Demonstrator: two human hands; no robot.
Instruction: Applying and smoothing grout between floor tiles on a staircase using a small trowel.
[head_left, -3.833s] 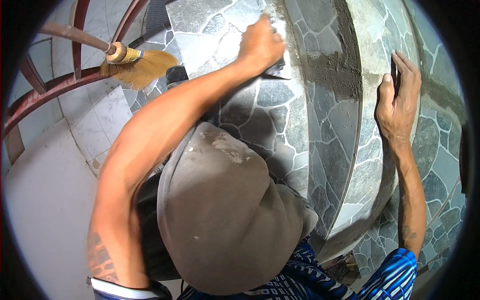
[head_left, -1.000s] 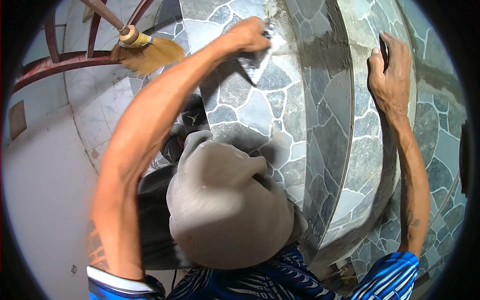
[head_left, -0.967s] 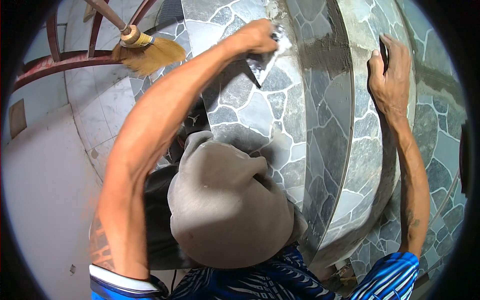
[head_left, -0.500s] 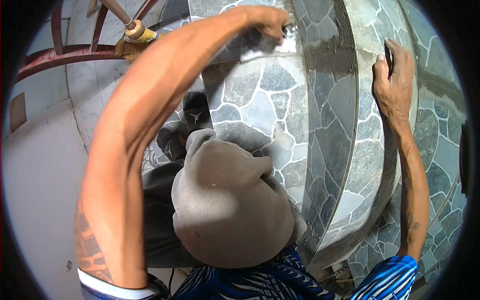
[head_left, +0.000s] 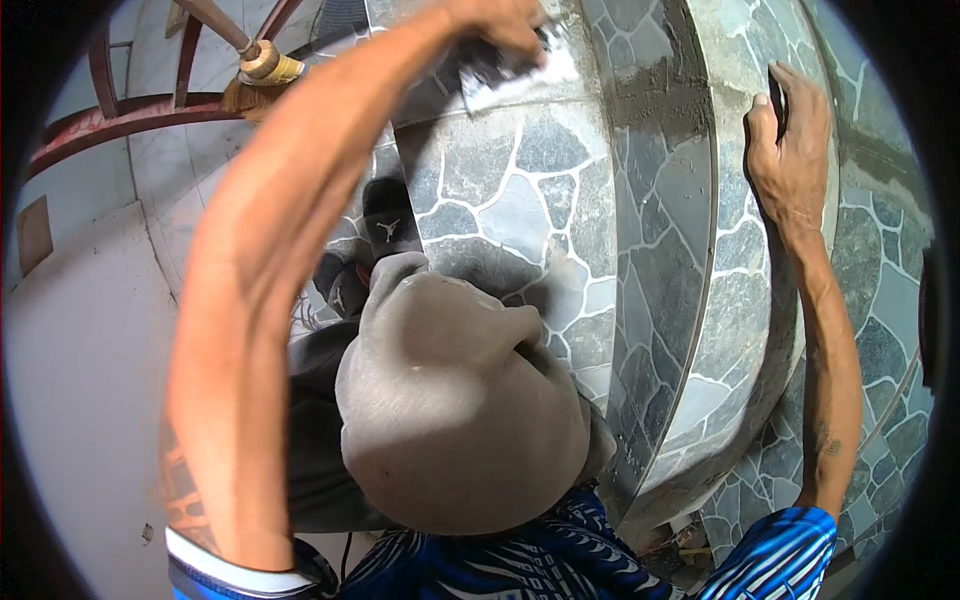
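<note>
My left hand (head_left: 505, 30) grips a flat, white-smeared tool (head_left: 490, 80), probably a trowel, at the top of a stone-patterned step tread (head_left: 540, 150) with white joints. Its blade is partly hidden and blurred. My right hand (head_left: 792, 150) rests open on the pale tiled ledge (head_left: 730, 320) to the right, fingers slightly apart. Between the two surfaces runs a darker riser (head_left: 655, 250), with a band of wet grey mortar (head_left: 655, 100) across its upper part.
A straw broom (head_left: 262, 65) leans at the upper left by a curved red metal railing (head_left: 100, 125). Below are my dark shoes (head_left: 390, 225) and grey cloth-covered knee (head_left: 460, 400). A white surface (head_left: 80, 380) lies at left, more stone-patterned tiles (head_left: 870, 300) at far right.
My left hand and the tool have swept about over the upper tread and now sit higher than a second ago. My left forearm has risen over the broom. My right hand stays on the ledge.
</note>
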